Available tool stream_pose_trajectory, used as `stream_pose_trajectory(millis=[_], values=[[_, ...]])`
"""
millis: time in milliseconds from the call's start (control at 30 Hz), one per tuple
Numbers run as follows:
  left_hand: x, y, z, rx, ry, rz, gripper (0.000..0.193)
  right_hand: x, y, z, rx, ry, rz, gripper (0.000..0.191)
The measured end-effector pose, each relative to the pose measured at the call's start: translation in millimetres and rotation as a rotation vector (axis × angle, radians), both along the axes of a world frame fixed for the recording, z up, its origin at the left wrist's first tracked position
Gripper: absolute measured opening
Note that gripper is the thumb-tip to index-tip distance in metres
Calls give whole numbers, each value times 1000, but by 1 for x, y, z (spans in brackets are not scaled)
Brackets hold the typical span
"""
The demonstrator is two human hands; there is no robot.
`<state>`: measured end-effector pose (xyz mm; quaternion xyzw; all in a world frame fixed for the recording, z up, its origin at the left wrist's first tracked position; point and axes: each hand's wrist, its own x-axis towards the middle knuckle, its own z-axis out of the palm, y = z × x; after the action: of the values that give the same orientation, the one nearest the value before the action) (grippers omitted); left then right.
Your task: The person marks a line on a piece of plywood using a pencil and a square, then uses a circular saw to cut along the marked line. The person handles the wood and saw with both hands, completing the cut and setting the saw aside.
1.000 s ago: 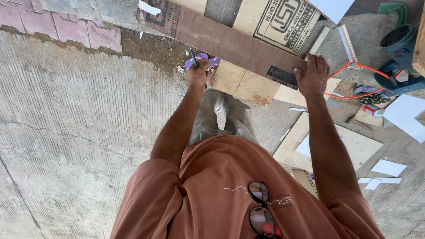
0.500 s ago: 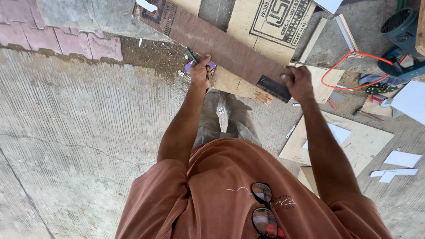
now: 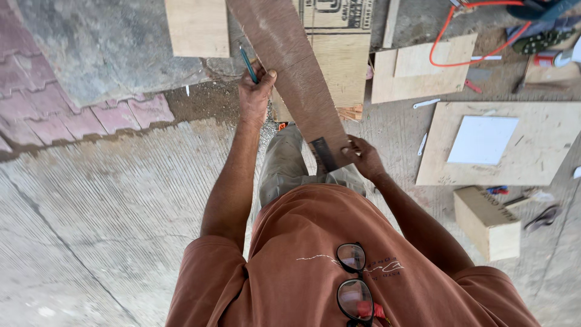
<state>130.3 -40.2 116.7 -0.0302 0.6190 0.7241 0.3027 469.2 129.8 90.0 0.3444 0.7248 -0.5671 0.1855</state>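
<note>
Black round glasses [image 3: 353, 280] hang on the orange shirt. The right hand [image 3: 361, 156] grips the near end of a long brown wooden board [image 3: 289, 66]. Farther up, the left hand [image 3: 255, 94] pinches a green pencil [image 3: 248, 64] against the board's edge.

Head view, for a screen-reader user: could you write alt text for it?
Seen from above, a person holds a long brown board, the left hand gripping its edge together with a teal pencil, the right hand at its near end beside a dark ruler. Plywood pieces lie on the concrete floor.
</note>
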Motion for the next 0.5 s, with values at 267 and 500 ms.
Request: stream_pose_trajectory(millis=[267,500], values=[[-36,98,12,-459,434,-670,29,-5,-40,-24,-237,26,-28,53],[-36,170,6,-574,569,-1272,29,21,-8,-5,-59,-205,-83,53]])
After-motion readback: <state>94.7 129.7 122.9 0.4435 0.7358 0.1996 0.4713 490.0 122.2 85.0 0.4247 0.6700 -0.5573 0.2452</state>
